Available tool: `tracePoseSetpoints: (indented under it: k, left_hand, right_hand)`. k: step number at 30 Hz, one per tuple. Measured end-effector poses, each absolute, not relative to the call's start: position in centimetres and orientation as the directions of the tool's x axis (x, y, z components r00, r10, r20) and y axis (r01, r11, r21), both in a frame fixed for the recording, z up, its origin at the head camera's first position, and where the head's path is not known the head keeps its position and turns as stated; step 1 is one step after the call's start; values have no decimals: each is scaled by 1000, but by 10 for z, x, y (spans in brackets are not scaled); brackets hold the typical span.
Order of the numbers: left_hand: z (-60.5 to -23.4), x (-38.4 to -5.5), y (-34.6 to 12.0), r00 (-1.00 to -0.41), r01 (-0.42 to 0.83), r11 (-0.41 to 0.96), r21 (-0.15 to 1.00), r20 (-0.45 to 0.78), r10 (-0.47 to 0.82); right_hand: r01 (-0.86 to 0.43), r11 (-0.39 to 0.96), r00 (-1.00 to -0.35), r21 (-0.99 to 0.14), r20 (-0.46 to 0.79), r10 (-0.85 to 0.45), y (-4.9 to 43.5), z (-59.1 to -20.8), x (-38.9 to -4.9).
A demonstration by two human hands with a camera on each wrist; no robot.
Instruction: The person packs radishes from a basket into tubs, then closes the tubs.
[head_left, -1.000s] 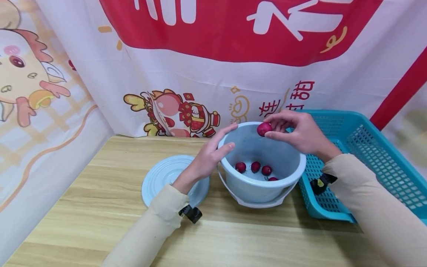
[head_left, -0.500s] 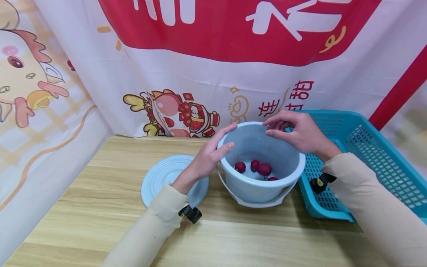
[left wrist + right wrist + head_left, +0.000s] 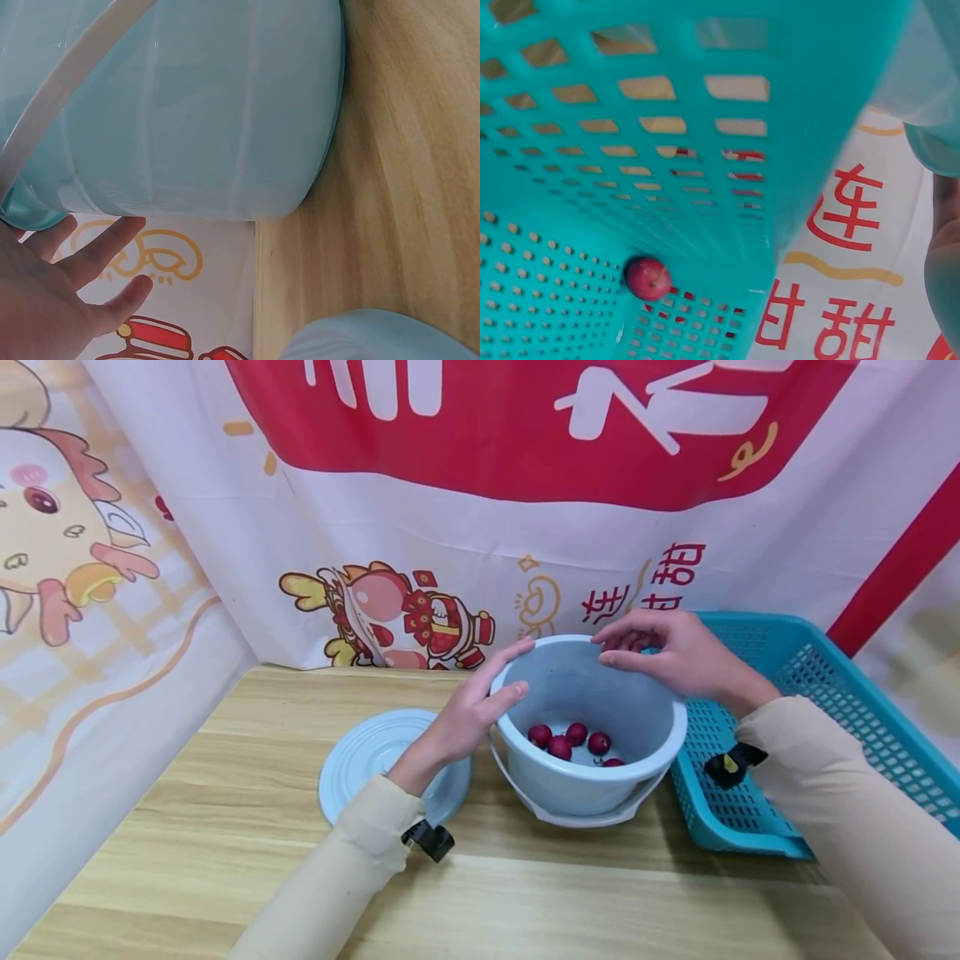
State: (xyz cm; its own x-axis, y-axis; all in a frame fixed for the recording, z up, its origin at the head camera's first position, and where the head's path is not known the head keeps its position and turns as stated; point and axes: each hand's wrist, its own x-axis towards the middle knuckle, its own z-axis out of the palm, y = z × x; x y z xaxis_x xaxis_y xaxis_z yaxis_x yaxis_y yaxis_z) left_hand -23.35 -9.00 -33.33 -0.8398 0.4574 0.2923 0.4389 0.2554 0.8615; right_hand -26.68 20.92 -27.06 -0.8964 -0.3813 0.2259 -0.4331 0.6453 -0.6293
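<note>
Head view: I keep my left hand (image 3: 468, 714) flat against the pale blue plastic bucket (image 3: 588, 777), steadying it. My right hand (image 3: 678, 652) hovers above its rim, grip released, empty. Small red round fruits (image 3: 570, 742) lie inside the bucket.

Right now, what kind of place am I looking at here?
Probably a staged tabletop set, not a real kitchen: a wooden table boxed in by printed cartoon banners, with only a pale blue bucket and a teal basket on it.
</note>
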Motion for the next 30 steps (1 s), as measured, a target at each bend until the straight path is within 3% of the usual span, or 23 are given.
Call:
tracePoseSetpoints:
  k: [11, 19, 30]
  left_hand:
    - [-330, -238, -90, -847, 461, 300, 835, 313, 429]
    - [-325, -244, -84, -876, 442, 349, 826, 315, 365]
    - [-308, -249, -106, -929, 369, 401, 839, 324, 177]
  right_hand:
    - [-441, 668, -878, -600, 134, -459, 196, -228, -267]
    - [-397, 679, -907, -617, 151, -393, 180, -199, -272]
    - [-332, 670, -940, -664, 177, -291, 149, -179, -273]
